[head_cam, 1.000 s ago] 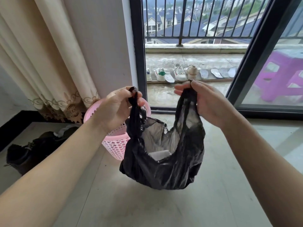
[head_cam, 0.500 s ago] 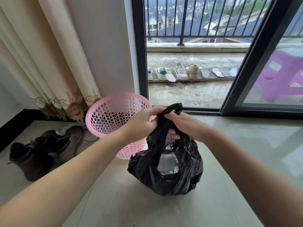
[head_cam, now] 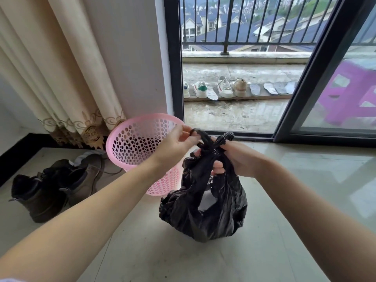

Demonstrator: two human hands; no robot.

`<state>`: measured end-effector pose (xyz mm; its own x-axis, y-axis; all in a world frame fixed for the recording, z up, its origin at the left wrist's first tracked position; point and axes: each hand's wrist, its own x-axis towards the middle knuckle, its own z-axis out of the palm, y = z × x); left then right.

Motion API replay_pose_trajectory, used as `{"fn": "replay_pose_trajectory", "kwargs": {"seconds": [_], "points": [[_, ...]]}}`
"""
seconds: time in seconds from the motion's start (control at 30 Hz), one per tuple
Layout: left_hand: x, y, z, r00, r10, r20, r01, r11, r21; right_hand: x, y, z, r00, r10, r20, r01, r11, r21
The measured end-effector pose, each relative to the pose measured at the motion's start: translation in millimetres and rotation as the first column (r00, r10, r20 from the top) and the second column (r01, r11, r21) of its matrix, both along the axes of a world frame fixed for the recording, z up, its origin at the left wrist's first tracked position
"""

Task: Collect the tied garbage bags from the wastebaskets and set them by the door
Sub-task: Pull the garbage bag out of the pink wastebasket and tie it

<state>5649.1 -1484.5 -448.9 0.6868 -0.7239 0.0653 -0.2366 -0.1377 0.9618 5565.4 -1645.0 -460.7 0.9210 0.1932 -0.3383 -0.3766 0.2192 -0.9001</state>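
Observation:
A black garbage bag point(head_cam: 205, 208) rests on the tiled floor in front of me, something pale showing through a gap in its top. My left hand point(head_cam: 175, 145) pinches one twisted handle of the bag and holds it up to the left. My right hand point(head_cam: 234, 157) grips the other handle, fingers curled round it, and the two handles cross between my hands. A pink perforated wastebasket point(head_cam: 132, 143) stands just left of the bag, with no liner in it.
Dark boots point(head_cam: 48, 188) lie on the floor at the left, under a beige curtain point(head_cam: 61, 78). A sliding glass door point(head_cam: 317, 74) stands open onto a balcony with several shoes point(head_cam: 223, 88). A purple stool point(head_cam: 352, 94) shows behind the glass.
The bag has come down from the air onto the floor. My hands have drawn together from holding the handles wide apart, and the handles now cross over each other.

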Motion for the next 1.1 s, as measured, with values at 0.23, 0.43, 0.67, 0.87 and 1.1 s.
{"fn": "replay_pose_trajectory", "kwargs": {"seconds": [0.23,0.43,0.67,0.87,1.1], "points": [[-7.0,-5.2,-40.2,0.964,-0.266,-0.032,0.263,0.918,0.297,-10.7,-9.1,6.2,0.999,-0.041,0.034,0.040,0.999,0.004],[1.1,-0.5,-43.2,0.901,-0.193,-0.389,0.261,0.957,0.129,-9.3,-17.8,0.4,0.996,0.058,0.070,-0.003,0.794,-0.608],[-2.5,-5.0,-42.8,0.769,-0.082,-0.634,0.150,0.987,0.055,-2.2,2.1,-13.8,0.892,-0.002,0.451,0.402,0.457,-0.793],[2.7,0.4,-43.3,0.688,-0.153,-0.710,0.146,0.987,-0.071,-3.4,6.9,-16.1,0.866,-0.045,0.498,0.416,0.619,-0.667],[8.1,-7.4,-55.6,0.879,-0.065,-0.473,0.161,0.973,0.166,0.0,9.9,-17.5,0.824,-0.237,0.515,0.497,0.738,-0.456]]}}
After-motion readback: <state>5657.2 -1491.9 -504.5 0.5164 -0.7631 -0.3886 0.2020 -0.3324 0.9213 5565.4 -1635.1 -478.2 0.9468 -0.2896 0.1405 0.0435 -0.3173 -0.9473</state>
